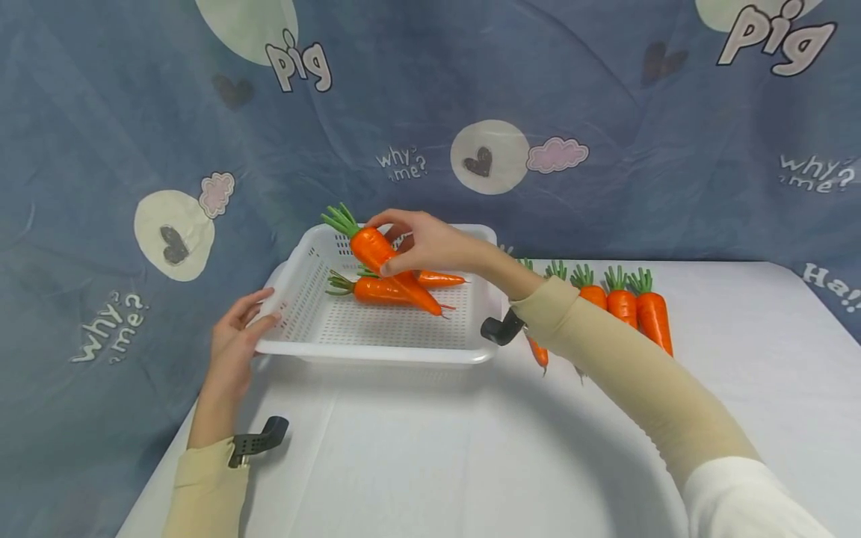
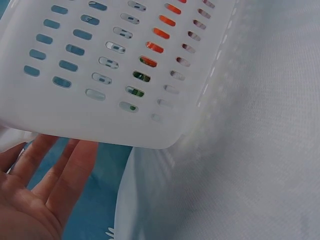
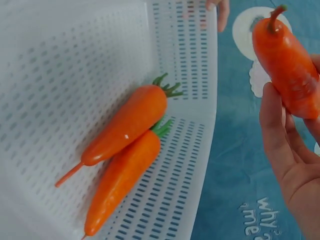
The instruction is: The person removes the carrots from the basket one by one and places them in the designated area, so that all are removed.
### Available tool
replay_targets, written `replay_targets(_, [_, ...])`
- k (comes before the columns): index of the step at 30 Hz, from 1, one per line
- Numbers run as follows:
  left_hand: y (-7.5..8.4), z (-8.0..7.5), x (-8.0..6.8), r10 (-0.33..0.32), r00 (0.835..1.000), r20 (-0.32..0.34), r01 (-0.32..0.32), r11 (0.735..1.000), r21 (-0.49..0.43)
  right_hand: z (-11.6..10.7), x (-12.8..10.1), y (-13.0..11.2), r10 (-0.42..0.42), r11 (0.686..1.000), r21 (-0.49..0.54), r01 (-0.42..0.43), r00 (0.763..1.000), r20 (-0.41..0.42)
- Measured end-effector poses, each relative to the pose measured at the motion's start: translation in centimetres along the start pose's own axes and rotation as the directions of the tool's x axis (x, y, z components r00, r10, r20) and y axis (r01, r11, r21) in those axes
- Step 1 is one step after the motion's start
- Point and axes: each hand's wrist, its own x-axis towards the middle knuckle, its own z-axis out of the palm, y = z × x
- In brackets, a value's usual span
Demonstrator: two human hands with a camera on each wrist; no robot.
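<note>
My right hand (image 1: 430,243) holds an orange carrot (image 1: 371,246) with a green stem over the white plastic basket (image 1: 377,353). In the right wrist view, the fingers and thumb grip that carrot (image 3: 282,62) around its body. Two more carrots lie in the basket, one in front (image 1: 380,291) and another (image 1: 440,279) partly behind it; the right wrist view shows them side by side. At the basket's left end, my left hand (image 1: 235,340) pinches the rim. From the left wrist, its fingers (image 2: 75,175) reach up beneath the rim, outside the slotted wall (image 2: 75,117).
Right of the basket, several carrots (image 1: 654,321) lie in a row on the white table (image 1: 403,448), partly hidden by my right forearm. A blue printed cloth (image 1: 403,97) hangs behind the table. A black wrist camera (image 1: 503,327) sits near the basket's right rim.
</note>
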Motion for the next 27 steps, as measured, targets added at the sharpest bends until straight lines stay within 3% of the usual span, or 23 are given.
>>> replay_targets(12, [0.0, 0.0, 0.0, 0.018, 1.0, 0.017, -0.018, 0.999, -0.04, 0.3, -2.1, 0.3, -0.077, 0.996, 0.043, 0.084, 0.985, -0.153])
replay_targets(19, [0.0, 0.0, -0.1, 0.019, 1.0, 0.011, -0.018, 0.999, -0.044, 0.6, -3.3, 0.6, -0.011, 0.996, 0.086, 0.031, 0.975, -0.223])
replay_targets(27, [0.1, 0.0, -0.2, 0.016, 1.0, 0.008, -0.016, 0.999, -0.033, 0.4, -4.6, 1.8, 0.076, 0.978, 0.207, -0.016, 0.956, -0.282])
